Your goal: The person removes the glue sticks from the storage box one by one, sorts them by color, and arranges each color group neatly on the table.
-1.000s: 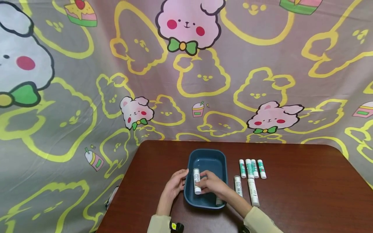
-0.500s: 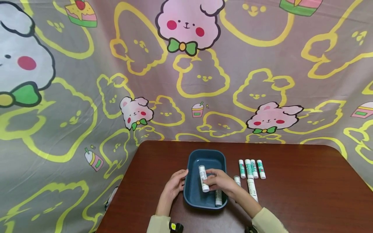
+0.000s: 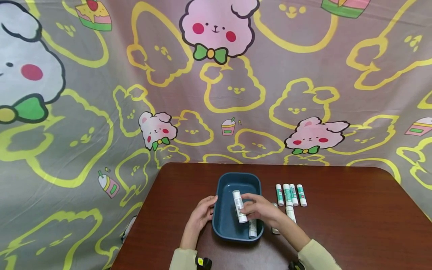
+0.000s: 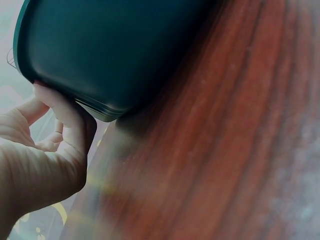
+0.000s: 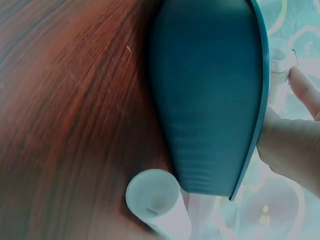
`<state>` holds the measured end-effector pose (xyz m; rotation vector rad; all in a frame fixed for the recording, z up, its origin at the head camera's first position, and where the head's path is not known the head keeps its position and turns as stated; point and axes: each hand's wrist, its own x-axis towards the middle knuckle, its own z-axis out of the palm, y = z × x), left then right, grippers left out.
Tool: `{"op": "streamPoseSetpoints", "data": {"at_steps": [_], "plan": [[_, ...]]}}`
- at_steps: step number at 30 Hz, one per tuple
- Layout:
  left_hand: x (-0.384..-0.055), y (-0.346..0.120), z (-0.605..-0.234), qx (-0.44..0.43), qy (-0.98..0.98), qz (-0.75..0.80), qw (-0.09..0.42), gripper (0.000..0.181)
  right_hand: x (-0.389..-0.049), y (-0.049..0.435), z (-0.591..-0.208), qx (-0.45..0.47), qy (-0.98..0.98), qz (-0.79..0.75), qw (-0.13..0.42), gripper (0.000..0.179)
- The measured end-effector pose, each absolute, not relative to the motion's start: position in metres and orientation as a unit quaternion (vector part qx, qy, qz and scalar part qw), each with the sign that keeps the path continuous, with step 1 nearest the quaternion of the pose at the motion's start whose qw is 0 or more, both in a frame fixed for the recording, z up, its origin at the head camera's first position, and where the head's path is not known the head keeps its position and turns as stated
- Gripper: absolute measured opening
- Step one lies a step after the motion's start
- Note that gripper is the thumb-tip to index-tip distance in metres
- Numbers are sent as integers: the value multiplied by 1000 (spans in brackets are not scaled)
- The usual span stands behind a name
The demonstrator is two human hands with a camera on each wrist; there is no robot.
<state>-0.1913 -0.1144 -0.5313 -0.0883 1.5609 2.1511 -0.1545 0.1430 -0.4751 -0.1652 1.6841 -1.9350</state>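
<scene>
In the head view my right hand point(image 3: 262, 209) pinches a white glue stick point(image 3: 238, 202) and holds it tilted over the blue bin point(image 3: 256, 180). Another glue stick point(image 3: 252, 229) lies along the bin's right side, partly covered by that hand. My left hand point(image 3: 201, 213) touches the bin's left wall from outside; the left wrist view has its bent fingers point(image 4: 70, 120) against the wall near the rim. From the right wrist, the upper end of the held glue stick point(image 5: 278, 75) shows beyond the rim, its rest hidden.
Right of the bin, several smaller green-labelled glue sticks point(image 3: 287, 195) lie in a row on the brown table point(image 3: 351, 210). Two larger white ones lie nearer, one point(image 3: 290, 213) partly behind my right forearm, the other point(image 3: 275, 228) mostly hidden. A patterned cloth point(image 3: 243, 123) hangs behind.
My right hand has moved to the right within the bin with the glue stick, which now leans more. The glue stick inside the bin came into fuller view. My left hand stays put.
</scene>
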Motion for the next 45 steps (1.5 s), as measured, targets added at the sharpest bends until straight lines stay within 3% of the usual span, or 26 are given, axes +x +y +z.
{"op": "streamPoseSetpoints", "data": {"at_steps": [20, 33, 45], "plan": [[-193, -114, -534, -40, 575, 782, 236, 18, -149, 182, -474, -55, 589, -754, 286, 59], [-191, -115, -536, -41, 574, 782, 239, 21, -142, 211, -477, -46, 582, -767, 266, 26], [-194, -115, -530, -39, 589, 769, 247, 27, -135, 242, -481, -31, 589, -770, 244, 47]]}}
